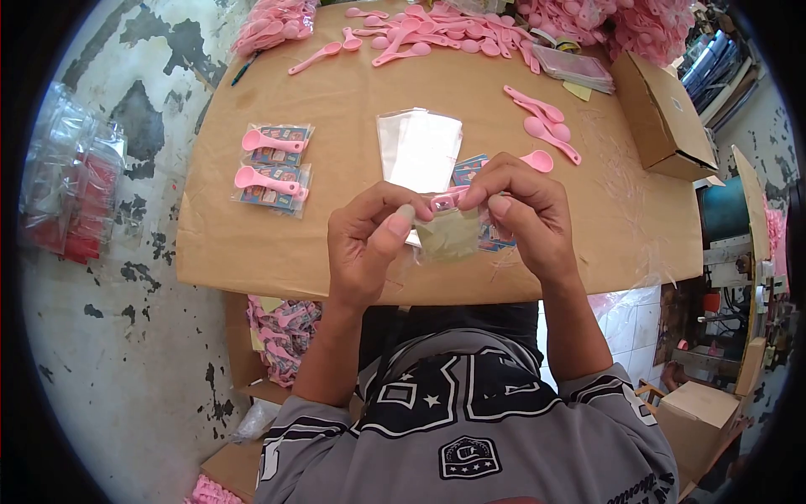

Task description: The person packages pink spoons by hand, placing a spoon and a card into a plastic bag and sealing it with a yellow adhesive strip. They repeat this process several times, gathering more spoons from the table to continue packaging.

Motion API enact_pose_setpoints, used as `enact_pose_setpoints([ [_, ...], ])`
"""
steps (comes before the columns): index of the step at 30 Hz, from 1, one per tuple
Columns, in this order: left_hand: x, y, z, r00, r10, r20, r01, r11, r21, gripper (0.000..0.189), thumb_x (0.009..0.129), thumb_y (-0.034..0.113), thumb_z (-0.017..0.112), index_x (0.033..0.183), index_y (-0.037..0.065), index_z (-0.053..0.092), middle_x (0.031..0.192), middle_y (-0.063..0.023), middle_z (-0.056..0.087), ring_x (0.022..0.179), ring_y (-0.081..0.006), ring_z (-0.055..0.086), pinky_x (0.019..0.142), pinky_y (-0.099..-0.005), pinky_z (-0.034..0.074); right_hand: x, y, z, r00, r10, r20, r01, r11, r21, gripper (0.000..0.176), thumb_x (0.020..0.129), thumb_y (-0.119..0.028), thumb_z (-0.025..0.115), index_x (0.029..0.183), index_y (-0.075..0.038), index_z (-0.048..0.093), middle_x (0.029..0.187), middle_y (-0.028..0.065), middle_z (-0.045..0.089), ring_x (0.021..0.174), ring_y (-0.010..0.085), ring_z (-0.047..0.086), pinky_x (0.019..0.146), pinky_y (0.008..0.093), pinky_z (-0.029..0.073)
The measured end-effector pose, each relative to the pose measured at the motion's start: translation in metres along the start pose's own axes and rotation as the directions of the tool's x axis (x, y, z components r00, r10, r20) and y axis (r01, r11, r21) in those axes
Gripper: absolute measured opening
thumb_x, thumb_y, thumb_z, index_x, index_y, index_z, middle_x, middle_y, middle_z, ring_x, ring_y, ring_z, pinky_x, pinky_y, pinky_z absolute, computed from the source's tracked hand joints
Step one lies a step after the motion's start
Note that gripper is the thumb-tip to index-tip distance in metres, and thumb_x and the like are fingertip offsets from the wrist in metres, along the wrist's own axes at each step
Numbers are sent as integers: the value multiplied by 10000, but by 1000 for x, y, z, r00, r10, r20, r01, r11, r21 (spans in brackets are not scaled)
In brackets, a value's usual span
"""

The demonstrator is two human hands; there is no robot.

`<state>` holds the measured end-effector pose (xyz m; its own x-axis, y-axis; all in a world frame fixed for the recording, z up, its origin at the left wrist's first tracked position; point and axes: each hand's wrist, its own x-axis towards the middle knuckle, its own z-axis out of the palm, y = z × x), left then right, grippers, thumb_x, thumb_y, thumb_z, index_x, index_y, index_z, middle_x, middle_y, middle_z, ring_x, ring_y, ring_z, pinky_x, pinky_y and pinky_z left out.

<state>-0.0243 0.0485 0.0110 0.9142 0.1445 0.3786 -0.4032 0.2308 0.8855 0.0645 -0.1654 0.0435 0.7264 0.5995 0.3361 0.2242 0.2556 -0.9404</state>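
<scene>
small clear plastic bag [449, 242] is pinched at its top by the left hand [363, 244] and right hand [537, 223], above the tabletop [294, 252]; probably super light, floppy and slippery; best gripped by the upper corners, tbh

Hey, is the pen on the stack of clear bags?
No, the pen lies at the table's far left, beside a bag of pink spoons.
</scene>
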Motion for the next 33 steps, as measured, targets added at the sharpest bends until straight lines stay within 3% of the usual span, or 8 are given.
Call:
enact_pose_setpoints([
  [11, -1, 5, 6, 966, -254, 41, 250, 964, 88, 471, 968, -28, 726, 1429, 3, 637, 1192, -166, 782, 997, -123, 744, 859, -267, 595, 2, 0, 21, 986, 4, -167, -4, 1000, 3, 356, 948, -34, 778, 1289, -48, 677, 965, -47, 589, 758, 2, 502, 619, 179, 409],
  [14, -2, 9, -5, 997, -73, 16, 65, 950, 305, 394, 964, -36, 719, 1355, 7, 698, 1193, -133, 791, 1006, -139, 752, 880, -282, 594, 3, 0, 21, 986, 7, -165, -41, 978, -203, 356, 925, -17, 781, 1268, -54, 694, 943, -30, 603, 713, 21, 489, 603, 198, 401],
  [17, 14, 26, -38, 949, 313, -16, -229, 727, 648, 303, 971, -46, 704, 1264, 15, 753, 1209, -99, 793, 1045, -144, 753, 899, -300, 595, 0, 6, 11, 984, -5, -178, -84, 870, -485, 309, 909, -23, 779, 1211, -56, 720, 920, -2, 616, 682, 50, 487, 595, 222, 395],
  [18, 17, 35, -53, 931, 347, -113, -173, 692, 701, 315, 963, -52, 711, 1261, 38, 765, 1189, -88, 797, 1041, -136, 752, 901, -299, 595, -2, 9, 5, 983, -12, -184, -86, 853, -515, 280, 911, -34, 775, 1187, -54, 727, 915, 8, 618, 672, 62, 487, 597, 232, 399],
  [22, 26, 72, -84, 949, 175, -261, 145, 492, 858, 367, 1011, 25, 661, 1375, -21, 659, 1352, -150, 728, 1280, -182, 658, 1109, -357, 482, -7, 4, -10, 973, -42, -227, -126, 729, -673, 155, 949, -131, 764, 1064, -34, 729, 918, 49, 633, 676, 136, 541, 614, 300, 449],
  [26, 9, 50, -90, 977, 149, -154, 63, 489, 870, 319, 987, 56, 668, 1304, 35, 689, 1095, -81, 771, 969, -142, 680, 847, -278, 528, -18, 5, -18, 959, 19, -283, -247, 547, -800, 243, 960, -247, 775, 1017, -28, 686, 939, 83, 644, 759, 228, 629, 673, 385, 498],
  [30, 11, 27, -50, 917, -286, -276, 386, 473, 792, 214, 966, 216, 775, 1047, 25, 721, 942, -82, 701, 834, -115, 606, 737, -306, 473, -29, 1, -16, 919, 131, -372, -393, 382, -836, 376, 933, -360, 799, 1041, -42, 630, 983, 107, 646, 865, 278, 668, 741, 435, 521],
  [33, 10, 8, -42, 957, -253, -138, 227, 365, 903, 273, 923, 243, 824, 942, 9, 685, 834, -84, 627, 769, -127, 568, 669, -311, 452, -36, -2, -11, 888, 152, -435, -461, 276, -844, 462, 896, -415, 825, 1060, -49, 595, 1022, 123, 639, 916, 304, 662, 772, 454, 526],
])
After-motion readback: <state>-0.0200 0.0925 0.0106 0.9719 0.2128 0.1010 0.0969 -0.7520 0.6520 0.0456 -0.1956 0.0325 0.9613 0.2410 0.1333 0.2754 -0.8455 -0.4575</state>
